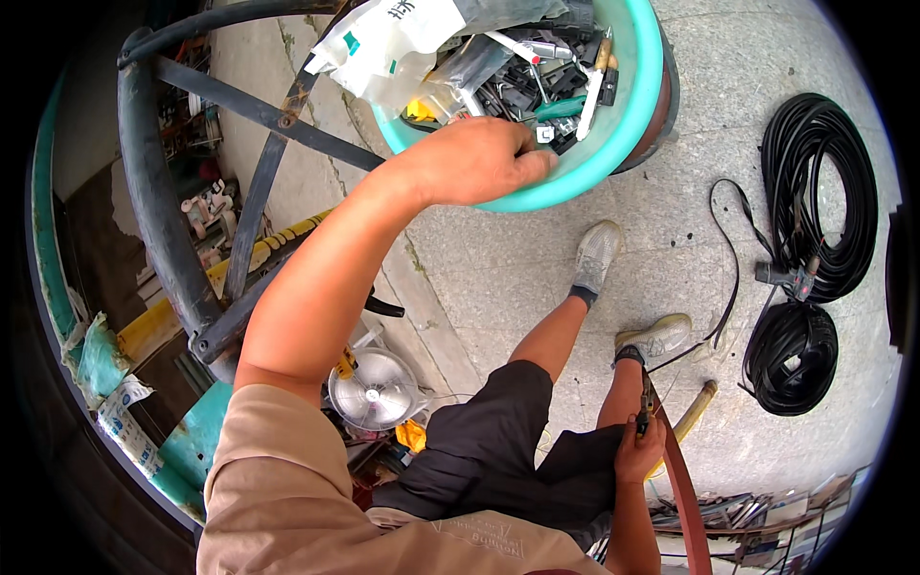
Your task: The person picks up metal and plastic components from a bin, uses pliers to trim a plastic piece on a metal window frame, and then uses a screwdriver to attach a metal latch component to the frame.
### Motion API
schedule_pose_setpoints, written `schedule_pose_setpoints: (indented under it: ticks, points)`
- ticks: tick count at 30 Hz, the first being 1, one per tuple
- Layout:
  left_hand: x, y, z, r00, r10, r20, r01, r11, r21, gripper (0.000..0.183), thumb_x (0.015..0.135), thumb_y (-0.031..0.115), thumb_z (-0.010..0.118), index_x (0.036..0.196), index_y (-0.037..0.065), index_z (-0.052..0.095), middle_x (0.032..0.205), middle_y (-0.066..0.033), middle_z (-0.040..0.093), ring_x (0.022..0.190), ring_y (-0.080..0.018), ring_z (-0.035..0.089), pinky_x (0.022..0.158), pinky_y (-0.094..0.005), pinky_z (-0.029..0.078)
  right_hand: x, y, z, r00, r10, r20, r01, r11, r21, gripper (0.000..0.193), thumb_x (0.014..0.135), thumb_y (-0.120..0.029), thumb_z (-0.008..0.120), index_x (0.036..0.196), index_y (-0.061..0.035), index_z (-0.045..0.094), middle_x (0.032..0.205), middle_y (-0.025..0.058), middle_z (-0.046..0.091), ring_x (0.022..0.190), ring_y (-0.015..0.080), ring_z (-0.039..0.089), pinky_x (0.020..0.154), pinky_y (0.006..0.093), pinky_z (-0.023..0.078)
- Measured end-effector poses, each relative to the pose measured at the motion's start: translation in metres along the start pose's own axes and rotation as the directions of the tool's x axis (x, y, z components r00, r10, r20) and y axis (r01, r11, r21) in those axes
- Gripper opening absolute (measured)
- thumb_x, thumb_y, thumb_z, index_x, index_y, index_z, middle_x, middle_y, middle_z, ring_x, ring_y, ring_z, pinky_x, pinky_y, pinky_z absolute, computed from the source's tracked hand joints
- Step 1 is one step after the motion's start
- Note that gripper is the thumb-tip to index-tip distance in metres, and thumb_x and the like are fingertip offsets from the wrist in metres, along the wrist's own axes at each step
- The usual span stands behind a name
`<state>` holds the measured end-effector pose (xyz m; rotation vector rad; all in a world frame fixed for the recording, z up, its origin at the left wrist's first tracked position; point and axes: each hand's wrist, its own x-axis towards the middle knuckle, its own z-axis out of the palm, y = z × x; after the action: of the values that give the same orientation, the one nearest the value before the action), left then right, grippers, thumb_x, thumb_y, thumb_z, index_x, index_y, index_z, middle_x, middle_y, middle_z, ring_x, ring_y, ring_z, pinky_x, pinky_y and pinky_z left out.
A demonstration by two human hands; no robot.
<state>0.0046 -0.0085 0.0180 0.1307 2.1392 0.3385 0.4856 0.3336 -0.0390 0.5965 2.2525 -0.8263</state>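
Observation:
A mint-green basin [637, 115] full of small parts and tools is at the top of the view. My left hand [479, 161] reaches over its near rim, curled and closed, with the fingertips hidden; whatever they hold, if anything, does not show. Close beyond it lie green-handled pliers [561, 108], a white pen-like stick [590, 105] and several black plastic pieces [513, 94]. At the lower right, beside my leg, my right hand [640, 450] is closed on a small dark tool-like piece [645, 407], its kind unclear. A thin black cable [725, 321] runs toward that hand from the coils.
Two black cable coils [848, 192] [791, 359] lie on the right of the paving, with a grey-black tool [791, 278] between them. A dark metal frame [158, 192] stands on the left. A fan [372, 388] sits beside my left leg. A reddish-brown strip [682, 494] passes my right hand.

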Motion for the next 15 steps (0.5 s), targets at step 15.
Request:
schedule_pose_setpoints:
  ticks: [15]
  points:
    - [0.016, -0.009, -0.008, 0.999, -0.006, 0.047, 0.047, -0.044, -0.998, 0.04, 0.117, 0.026, 0.043, 0.139, -0.001, 0.064, 0.112, -0.0126, 0.066, 0.107, -0.0284, 0.07, 0.097, -0.0364, 0.062, -0.001, 0.0, -0.004, 1.0, 0.005, -0.005, -0.005, 1.0, 0.006, 0.024, 0.102, -0.025, 0.078, 0.103, -0.0022, 0.071, 0.1, 0.0195, 0.066, 0.096, 0.0461, 0.068, 0.079, 0.0573, 0.051]
